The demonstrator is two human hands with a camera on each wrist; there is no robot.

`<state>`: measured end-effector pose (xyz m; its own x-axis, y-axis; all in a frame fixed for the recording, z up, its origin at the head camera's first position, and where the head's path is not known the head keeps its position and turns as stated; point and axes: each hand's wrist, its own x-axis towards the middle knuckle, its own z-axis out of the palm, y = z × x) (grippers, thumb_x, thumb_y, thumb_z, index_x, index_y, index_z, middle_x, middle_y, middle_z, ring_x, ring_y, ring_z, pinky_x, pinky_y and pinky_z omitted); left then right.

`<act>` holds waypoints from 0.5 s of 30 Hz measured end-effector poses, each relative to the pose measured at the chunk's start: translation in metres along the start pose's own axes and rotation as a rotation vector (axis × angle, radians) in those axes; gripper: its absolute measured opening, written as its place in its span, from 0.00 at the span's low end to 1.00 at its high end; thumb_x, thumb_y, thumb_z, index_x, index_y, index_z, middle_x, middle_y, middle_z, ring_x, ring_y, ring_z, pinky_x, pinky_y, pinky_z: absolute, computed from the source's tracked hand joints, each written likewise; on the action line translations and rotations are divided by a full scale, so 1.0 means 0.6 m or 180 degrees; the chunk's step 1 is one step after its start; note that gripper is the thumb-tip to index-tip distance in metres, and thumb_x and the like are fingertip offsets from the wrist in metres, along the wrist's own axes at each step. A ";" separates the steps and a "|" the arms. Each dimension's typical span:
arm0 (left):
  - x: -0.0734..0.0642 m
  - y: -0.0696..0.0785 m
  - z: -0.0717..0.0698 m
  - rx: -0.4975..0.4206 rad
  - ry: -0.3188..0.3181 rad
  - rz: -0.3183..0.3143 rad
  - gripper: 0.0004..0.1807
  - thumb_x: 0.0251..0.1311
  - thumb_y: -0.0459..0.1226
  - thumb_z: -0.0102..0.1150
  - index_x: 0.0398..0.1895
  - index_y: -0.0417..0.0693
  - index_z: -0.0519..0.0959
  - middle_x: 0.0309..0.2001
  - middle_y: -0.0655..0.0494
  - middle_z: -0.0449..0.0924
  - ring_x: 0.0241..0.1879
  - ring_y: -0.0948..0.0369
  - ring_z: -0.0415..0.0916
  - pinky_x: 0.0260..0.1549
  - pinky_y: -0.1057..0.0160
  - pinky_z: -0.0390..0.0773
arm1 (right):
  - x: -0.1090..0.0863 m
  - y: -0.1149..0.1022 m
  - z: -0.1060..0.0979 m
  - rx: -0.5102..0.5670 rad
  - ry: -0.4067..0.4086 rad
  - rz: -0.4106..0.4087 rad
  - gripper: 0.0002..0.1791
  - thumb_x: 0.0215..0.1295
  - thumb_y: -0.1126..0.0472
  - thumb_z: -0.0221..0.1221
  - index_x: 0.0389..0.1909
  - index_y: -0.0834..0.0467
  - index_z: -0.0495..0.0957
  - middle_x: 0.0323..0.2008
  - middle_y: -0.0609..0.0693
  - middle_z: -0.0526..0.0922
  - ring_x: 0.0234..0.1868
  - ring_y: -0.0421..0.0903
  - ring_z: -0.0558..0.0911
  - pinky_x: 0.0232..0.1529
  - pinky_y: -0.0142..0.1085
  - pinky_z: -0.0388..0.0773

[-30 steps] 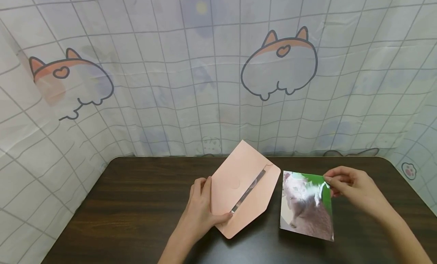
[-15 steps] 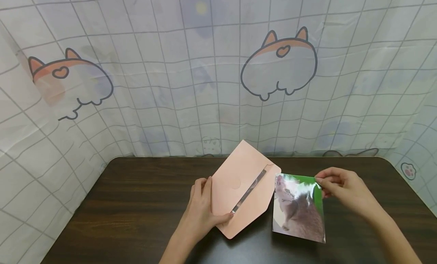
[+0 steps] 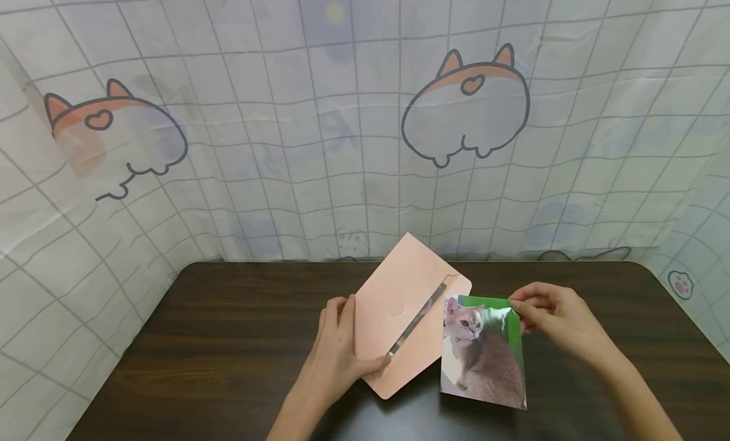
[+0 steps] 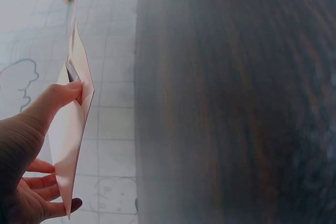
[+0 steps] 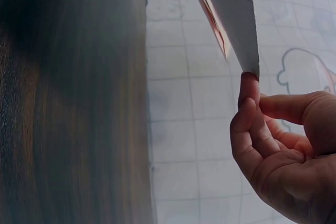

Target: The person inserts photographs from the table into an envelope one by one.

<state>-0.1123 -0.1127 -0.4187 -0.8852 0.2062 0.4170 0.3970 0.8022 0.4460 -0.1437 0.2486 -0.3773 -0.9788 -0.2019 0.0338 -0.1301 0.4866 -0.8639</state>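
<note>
My left hand [image 3: 336, 349] grips a pink envelope [image 3: 393, 295] by its left edge, the thumb pressing beside the slit. The envelope is tilted with its flap folded out, and a dark strip of something inside shows through the opening. In the left wrist view the thumb lies on the envelope [image 4: 71, 135] and the other fingers are behind it. My right hand [image 3: 561, 314] pinches a glossy photo [image 3: 485, 358] of a cat on green by its upper right corner. The photo overlaps the envelope's right part in the head view. Its white back [image 5: 231, 14] faces the right wrist camera.
Both hands are above a dark wood-grain table [image 3: 228, 339]. Behind it hangs a white checked curtain [image 3: 296, 143] with cartoon dog prints, and the same cloth closes in the left and right sides.
My right hand has moved the photo left, from beside the envelope to in front of its right edge. The left hand and the envelope have hardly moved.
</note>
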 end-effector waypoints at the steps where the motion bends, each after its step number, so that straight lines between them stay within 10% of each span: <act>1: 0.000 0.000 0.000 0.0000 -0.0002 -0.0005 0.58 0.38 0.45 0.89 0.71 0.29 0.67 0.58 0.41 0.67 0.59 0.47 0.68 0.54 0.51 0.82 | 0.001 -0.001 0.002 0.0014 -0.0005 0.0003 0.11 0.77 0.66 0.59 0.48 0.72 0.80 0.33 0.54 0.87 0.28 0.41 0.85 0.34 0.37 0.86; 15: -0.001 0.002 0.006 0.0000 -0.0053 -0.0037 0.59 0.39 0.46 0.89 0.72 0.29 0.66 0.59 0.40 0.67 0.59 0.46 0.68 0.54 0.51 0.82 | 0.008 -0.004 0.019 0.0176 -0.0067 -0.0040 0.11 0.77 0.66 0.59 0.48 0.73 0.80 0.31 0.53 0.88 0.27 0.41 0.86 0.33 0.37 0.86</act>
<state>-0.1121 -0.1101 -0.4214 -0.8937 0.2062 0.3985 0.3866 0.8046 0.4507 -0.1466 0.2367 -0.3810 -0.9735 -0.2259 0.0347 -0.1330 0.4364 -0.8899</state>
